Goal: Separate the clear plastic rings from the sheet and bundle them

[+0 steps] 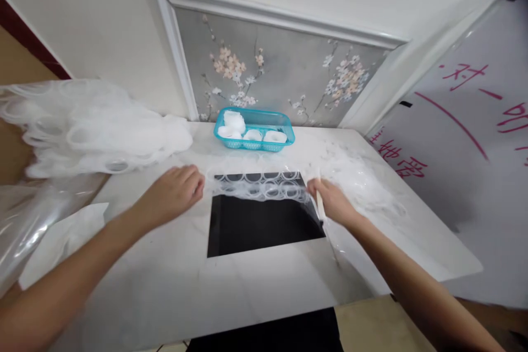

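Observation:
A clear plastic strip with rows of round rings (268, 191) lies across the upper part of a black mat (264, 225). My left hand (181, 190) is closed in a fist just left of the strip; whatever its fingers may hold is hidden. At the strip's right end, my right hand (330, 198) is closed around a slim tool with a pale handle (320, 204). The tool's thin, dark end slants down toward the table beside the mat's right edge, and its exact kind is unclear.
Behind the mat stands a blue plastic basket (256, 146) with several white rolls inside. A big heap of white ringed plastic (99, 126) covers the table's back left. Loose clear scraps (363, 181) lie at right, near a whiteboard (462, 176). White paper (61, 239) is at left.

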Available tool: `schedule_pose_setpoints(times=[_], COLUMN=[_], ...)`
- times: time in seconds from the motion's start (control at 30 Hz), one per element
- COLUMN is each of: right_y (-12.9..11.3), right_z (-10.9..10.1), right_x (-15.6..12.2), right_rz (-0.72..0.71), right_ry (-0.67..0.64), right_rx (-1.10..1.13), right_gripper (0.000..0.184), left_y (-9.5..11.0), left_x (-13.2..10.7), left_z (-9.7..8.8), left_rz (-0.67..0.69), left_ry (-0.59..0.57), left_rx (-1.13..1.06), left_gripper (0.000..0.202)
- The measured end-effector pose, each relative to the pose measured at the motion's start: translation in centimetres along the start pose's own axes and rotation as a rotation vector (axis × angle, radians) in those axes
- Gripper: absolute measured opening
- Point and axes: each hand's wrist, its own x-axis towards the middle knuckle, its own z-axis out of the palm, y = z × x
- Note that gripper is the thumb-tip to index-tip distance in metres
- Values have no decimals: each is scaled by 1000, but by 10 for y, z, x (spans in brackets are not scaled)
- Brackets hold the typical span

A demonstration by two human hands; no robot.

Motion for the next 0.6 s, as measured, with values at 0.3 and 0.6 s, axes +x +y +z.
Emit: schedule_pose_setpoints(times=[0.3,0.6], right_y=[12,-5], right_z=[-117,-73], right_x=[105,-20], right_rz=[-45,7], right_ry=[700,132], right_rx=[-16,322], right_gripper=[15,22], left_y=[-35,24], left_x=[79,-8], left_z=[-76,-29], left_rz=[-150,120], left_ry=[174,-27], left_rx=[204,-199], left_gripper=[30,28])
